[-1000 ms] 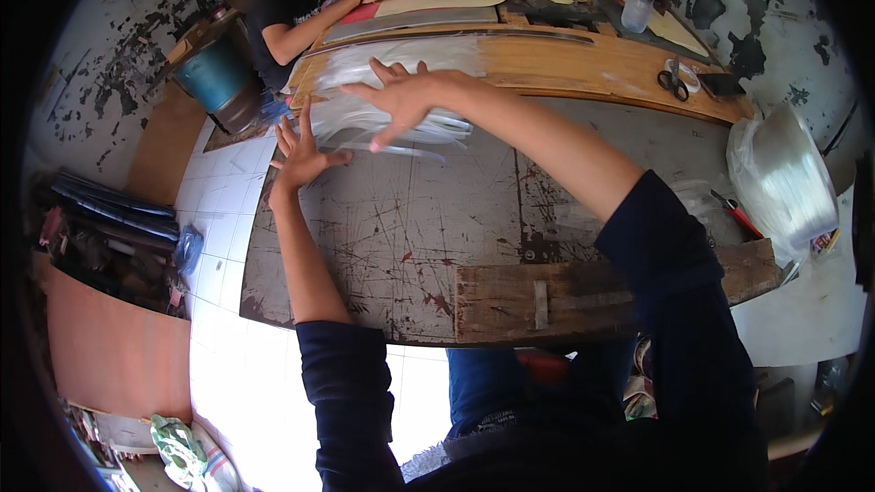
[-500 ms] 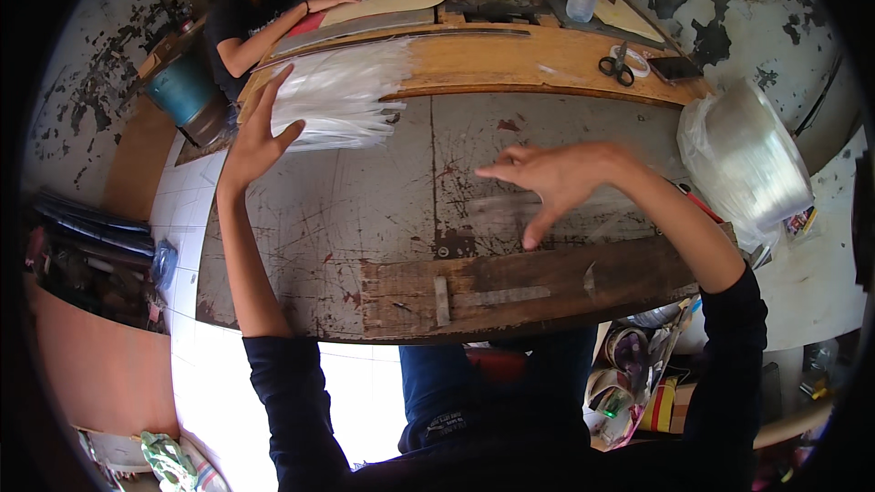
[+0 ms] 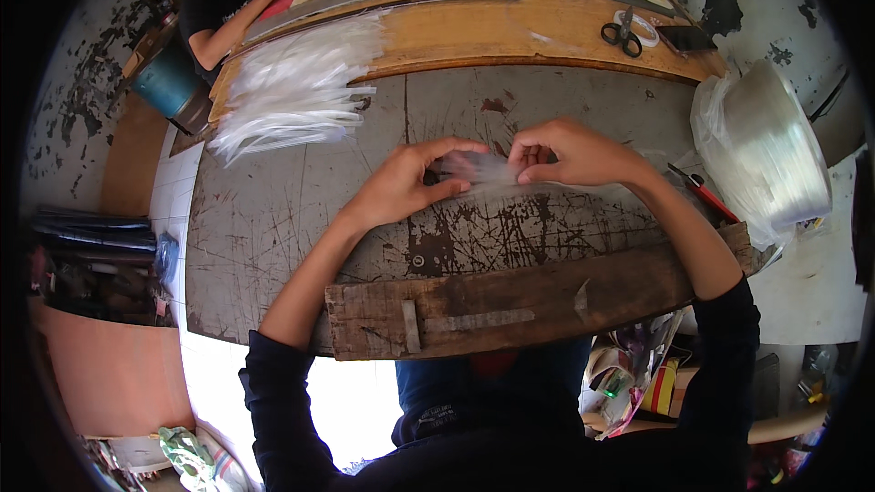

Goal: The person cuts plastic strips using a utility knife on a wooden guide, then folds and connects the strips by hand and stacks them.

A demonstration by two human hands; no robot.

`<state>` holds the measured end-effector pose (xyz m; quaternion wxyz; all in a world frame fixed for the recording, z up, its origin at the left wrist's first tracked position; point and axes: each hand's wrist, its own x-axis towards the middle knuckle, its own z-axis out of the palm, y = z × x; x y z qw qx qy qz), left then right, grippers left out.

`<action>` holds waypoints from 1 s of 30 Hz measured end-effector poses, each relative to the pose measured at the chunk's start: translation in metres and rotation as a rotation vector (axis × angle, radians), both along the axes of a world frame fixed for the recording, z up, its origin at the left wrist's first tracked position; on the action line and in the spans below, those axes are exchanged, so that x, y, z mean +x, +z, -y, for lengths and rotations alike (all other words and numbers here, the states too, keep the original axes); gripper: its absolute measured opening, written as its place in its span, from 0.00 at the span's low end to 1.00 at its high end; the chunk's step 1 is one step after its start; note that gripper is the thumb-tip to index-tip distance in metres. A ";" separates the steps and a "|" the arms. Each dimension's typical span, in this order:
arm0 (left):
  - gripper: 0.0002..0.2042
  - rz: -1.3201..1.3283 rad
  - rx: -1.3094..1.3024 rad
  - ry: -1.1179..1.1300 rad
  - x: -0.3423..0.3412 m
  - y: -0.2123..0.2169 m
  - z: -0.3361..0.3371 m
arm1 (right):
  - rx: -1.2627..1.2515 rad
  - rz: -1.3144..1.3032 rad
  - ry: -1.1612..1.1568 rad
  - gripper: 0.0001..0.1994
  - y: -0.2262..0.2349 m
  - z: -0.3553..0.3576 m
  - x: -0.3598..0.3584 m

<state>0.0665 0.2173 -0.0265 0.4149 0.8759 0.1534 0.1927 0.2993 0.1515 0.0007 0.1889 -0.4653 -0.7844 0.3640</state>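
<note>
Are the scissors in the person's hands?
No, the scissors lie far off on the wooden board, while both hands pinch a thin clear plastic strip.

Dark navy long sleeves pushed up past both bare forearms, blue trousers.

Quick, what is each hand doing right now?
Left hand: fingers pinched shut on the thin clear plastic strip.
Right hand: fingers pinched shut on the other end of the same strip.
</note>
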 end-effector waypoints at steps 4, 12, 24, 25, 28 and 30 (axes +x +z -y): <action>0.22 -0.014 -0.079 0.157 -0.001 0.004 0.007 | 0.103 0.036 -0.014 0.07 0.003 0.003 -0.005; 0.15 0.071 -0.201 0.183 0.002 0.002 0.003 | 0.285 0.036 -0.171 0.07 0.004 0.009 -0.012; 0.09 0.133 -0.350 0.123 -0.003 -0.001 -0.001 | 0.193 -0.073 -0.200 0.07 0.004 0.012 -0.017; 0.09 0.099 -0.351 0.134 -0.002 0.001 0.001 | 0.192 -0.074 -0.200 0.07 0.005 0.013 -0.018; 0.09 0.158 -0.417 0.162 0.000 0.002 0.004 | 0.165 -0.049 -0.185 0.06 0.009 0.013 -0.019; 0.09 0.159 -0.395 0.146 -0.002 -0.003 -0.002 | 0.159 -0.037 -0.148 0.07 0.010 0.014 -0.020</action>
